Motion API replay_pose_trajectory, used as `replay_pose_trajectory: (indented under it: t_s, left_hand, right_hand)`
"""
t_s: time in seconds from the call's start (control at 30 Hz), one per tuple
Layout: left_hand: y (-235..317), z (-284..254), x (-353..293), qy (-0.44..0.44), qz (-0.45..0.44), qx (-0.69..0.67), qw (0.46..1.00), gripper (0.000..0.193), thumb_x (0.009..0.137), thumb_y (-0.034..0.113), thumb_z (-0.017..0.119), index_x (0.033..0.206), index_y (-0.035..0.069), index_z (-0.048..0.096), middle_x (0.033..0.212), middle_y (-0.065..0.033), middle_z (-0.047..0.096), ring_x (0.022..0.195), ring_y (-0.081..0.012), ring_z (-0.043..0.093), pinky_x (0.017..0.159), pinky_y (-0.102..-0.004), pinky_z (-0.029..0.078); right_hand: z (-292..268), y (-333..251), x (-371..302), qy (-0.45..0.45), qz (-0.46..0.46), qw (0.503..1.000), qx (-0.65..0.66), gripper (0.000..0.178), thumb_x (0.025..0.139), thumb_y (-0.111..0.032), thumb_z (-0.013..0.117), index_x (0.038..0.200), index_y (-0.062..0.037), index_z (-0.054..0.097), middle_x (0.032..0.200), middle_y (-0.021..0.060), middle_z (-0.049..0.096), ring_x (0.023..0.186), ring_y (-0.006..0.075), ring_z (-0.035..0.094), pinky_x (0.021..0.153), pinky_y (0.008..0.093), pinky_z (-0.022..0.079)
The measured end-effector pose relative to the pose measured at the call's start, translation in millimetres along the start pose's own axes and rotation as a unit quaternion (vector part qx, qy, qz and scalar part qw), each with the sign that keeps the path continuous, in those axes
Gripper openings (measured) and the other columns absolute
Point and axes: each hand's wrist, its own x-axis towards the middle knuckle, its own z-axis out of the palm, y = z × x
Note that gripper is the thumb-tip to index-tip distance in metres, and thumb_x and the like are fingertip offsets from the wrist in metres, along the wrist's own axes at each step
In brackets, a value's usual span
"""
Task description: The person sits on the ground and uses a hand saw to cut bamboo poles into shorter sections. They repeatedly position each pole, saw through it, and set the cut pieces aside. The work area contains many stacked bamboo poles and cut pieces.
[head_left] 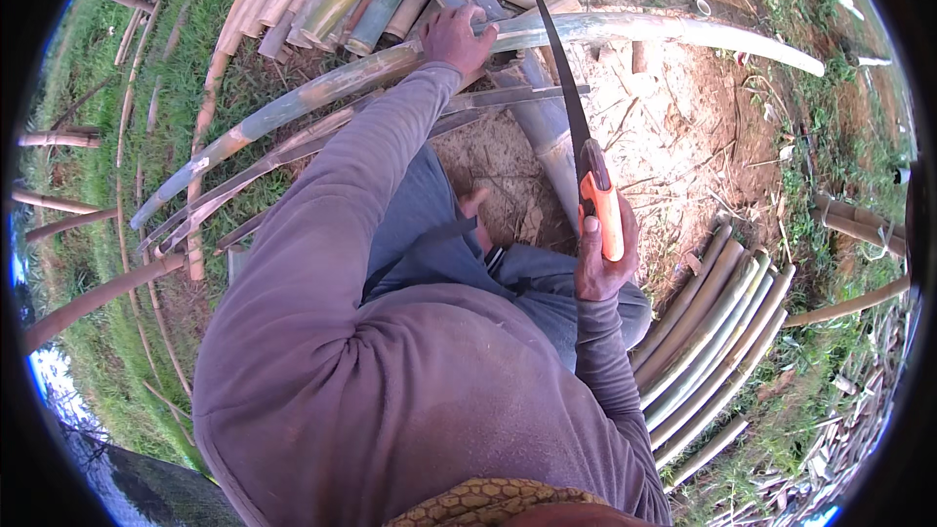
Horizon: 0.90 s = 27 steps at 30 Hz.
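A long green bamboo pole lies across in front of me, from the grass at left to the bare soil at right. My left hand is closed over the middle of it, fingers curled round its far side. My right hand grips a handsaw by its orange handle. The saw's long dark blade points up and away, passing over the pole to the right of my left hand. I cannot tell whether blade and pole touch. A thick bamboo runs crosswise beneath the pole.
Cut bamboo lengths are heaped at the far left. Several more pieces lie side by side by my right knee. Split strips stretch along the near side of the pole. A bare foot rests on the soil close to the crosswise bamboo.
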Motion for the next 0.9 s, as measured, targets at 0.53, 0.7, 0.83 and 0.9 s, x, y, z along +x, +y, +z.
replay_pose_trajectory:
  t_s: [0.53, 0.7, 0.83, 0.9]
  left_hand:
    - [40.6, -1.4, 22.9, -0.121, -0.142, 0.067, 0.980, 0.081, 0.073, 0.083, 0.069, 0.127, 0.023, 0.078, 0.131, -0.0090, 0.073, 0.130, -0.0244, 0.063, 0.118, -0.0463, 0.026]
    - [36.6, -2.7, 21.9, -0.132, -0.139, 0.069, 0.979, 0.085, 0.073, 0.083, 0.070, 0.132, 0.022, 0.076, 0.136, -0.0104, 0.070, 0.136, -0.0246, 0.058, 0.119, -0.0470, 0.024]
    - [38.2, 2.0, 20.6, -0.127, -0.135, 0.066, 0.981, 0.088, 0.073, 0.085, 0.069, 0.135, 0.022, 0.074, 0.141, -0.0109, 0.067, 0.140, -0.0250, 0.055, 0.120, -0.0475, 0.023]
    - [37.3, 6.3, 19.8, -0.116, -0.128, 0.076, 0.982, 0.088, 0.074, 0.086, 0.069, 0.135, 0.022, 0.074, 0.140, -0.0097, 0.067, 0.140, -0.0249, 0.055, 0.121, -0.0477, 0.022]
  right_hand:
    - [28.0, 5.8, 12.4, -0.060, 0.038, 0.997, 0.036, 0.052, 0.105, -0.016, 0.071, 0.147, 0.0101, 0.056, 0.142, 0.0222, 0.066, 0.129, 0.0295, 0.065, 0.112, 0.0417, 0.050]
    - [14.8, 4.5, 6.2, -0.066, 0.047, 0.997, 0.019, 0.052, 0.104, -0.019, 0.072, 0.144, 0.0110, 0.058, 0.137, 0.0219, 0.069, 0.126, 0.0289, 0.067, 0.109, 0.0403, 0.052]
    - [38.7, 18.5, 35.5, -0.055, 0.031, 0.998, 0.011, 0.047, 0.103, -0.019, 0.074, 0.140, 0.0082, 0.064, 0.132, 0.0201, 0.072, 0.122, 0.0275, 0.069, 0.108, 0.0395, 0.053]
    - [71.1, 22.3, 72.3, -0.036, 0.022, 0.998, 0.038, 0.043, 0.101, -0.010, 0.076, 0.139, 0.0068, 0.065, 0.131, 0.0177, 0.073, 0.119, 0.0226, 0.069, 0.104, 0.0362, 0.055]
